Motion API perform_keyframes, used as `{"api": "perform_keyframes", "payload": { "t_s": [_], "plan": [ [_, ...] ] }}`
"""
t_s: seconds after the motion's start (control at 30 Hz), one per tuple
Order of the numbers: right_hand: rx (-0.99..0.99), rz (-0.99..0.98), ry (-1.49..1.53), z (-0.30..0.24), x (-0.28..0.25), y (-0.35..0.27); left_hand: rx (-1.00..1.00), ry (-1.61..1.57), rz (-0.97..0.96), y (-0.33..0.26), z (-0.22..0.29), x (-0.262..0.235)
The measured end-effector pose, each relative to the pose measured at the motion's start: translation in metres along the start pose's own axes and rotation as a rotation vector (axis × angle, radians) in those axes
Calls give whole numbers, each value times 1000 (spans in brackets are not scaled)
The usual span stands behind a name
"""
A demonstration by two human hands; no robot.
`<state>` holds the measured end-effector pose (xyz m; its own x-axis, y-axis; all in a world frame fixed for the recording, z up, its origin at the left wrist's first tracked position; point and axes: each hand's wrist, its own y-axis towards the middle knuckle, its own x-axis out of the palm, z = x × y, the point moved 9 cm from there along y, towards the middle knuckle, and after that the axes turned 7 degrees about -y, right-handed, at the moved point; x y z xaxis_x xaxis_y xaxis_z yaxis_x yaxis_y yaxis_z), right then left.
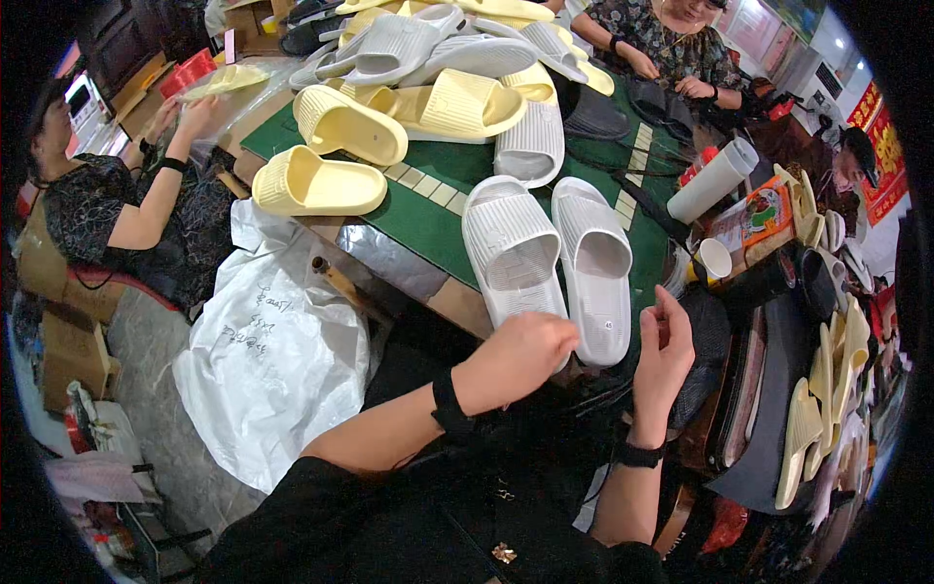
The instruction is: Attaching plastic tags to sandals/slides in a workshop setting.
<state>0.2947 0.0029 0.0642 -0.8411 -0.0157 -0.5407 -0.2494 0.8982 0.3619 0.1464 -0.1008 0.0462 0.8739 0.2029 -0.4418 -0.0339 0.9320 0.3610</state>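
Two pale grey slide slippers lie side by side with their heels toward me. The left slipper [514, 248] has its heel partly covered by my left hand [520, 355], whose fingers are closed; what is in them, if anything, is hidden. Just right of the heel of the right slipper [595, 273], my right hand [666, 336] is raised with thumb and fingers apart, holding nothing. A small round sticker shows on the right slipper's insole.
A heap of grey and yellow slippers [457, 107] covers the far part of the green table [418, 243]. Right stand a white bottle [715, 180] and a cup [713, 259]. White sacking [272, 360] hangs at left. Co-workers sit left and across.
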Motion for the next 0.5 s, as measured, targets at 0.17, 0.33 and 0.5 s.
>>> {"api": "perform_keyframes", "payload": {
  "t_s": [0.17, 0.33, 0.5],
  "plan": [
    [-295, -194, -35, -59, 18, -17, -67, 20, 158, 18, -18, -24],
    [-385, -323, -90, -66, 48, -26, -16, 54, 199, 17, -17, -25],
    [-587, -312, -196, -67, 67, -29, -38, 32, 177, 12, -26, -22]
  ]
}}
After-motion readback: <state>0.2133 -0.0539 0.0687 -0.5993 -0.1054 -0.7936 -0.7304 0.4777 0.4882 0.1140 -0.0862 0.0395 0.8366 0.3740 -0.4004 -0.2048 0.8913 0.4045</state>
